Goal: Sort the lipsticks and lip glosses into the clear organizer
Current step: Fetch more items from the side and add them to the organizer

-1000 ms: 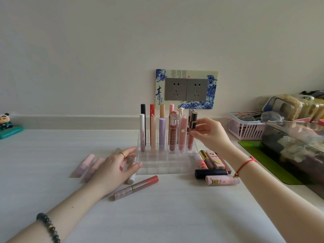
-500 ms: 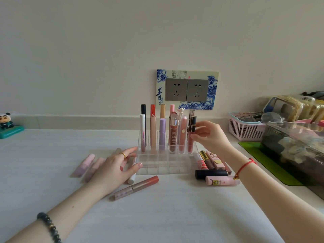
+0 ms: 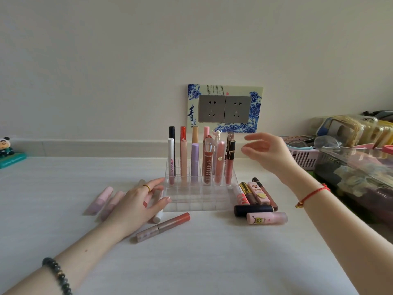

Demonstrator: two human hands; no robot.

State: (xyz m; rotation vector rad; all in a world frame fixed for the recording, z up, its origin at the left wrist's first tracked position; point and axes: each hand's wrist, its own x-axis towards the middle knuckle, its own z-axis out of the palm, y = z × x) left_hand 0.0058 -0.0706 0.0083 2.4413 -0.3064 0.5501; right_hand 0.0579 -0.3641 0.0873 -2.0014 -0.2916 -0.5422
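The right hand (image 3: pixel 270 154) hangs in the air with its fingers spread and loosely curved, holding nothing; half a second ago it was pinching the cap of the black-capped gloss (image 3: pixel 230 160), which now stands free at the right end of the second row, so the hand has let go and drawn a little to the right; that tube counts as sorted, and the hand looks free to fetch another. The left hand (image 3: pixel 136 203) has not moved; it lies flat with straight, relaxed fingers over loose tubes, its thumb tip just at the left wall of the clear organizer (image 3: pixel 197 201). The organizer holds upright tubes in its two back rows, while its front compartments are bare; the job seems about half done. Just right of it lies a cluster of loose tubes (image 3: pixel 255 194), with a black lipstick (image 3: pixel 253 210) and a pink cartoon tube (image 3: pixel 266 218) in front; on the left lie two pale pink tubes (image 3: pixel 100 201), a white tube (image 3: pixel 158 217) and a long mauve gloss (image 3: pixel 163 226). All rest on a pale counter (image 3: pixel 191 262); behind, a socket plate (image 3: pixel 224 108) with a blue floral frame sits on the plain wall; a pink basket (image 3: pixel 302 158) and a clear box (image 3: pixel 350 173) crowd the right edge; a small panda figure (image 3: pixel 6 147) stands far left.
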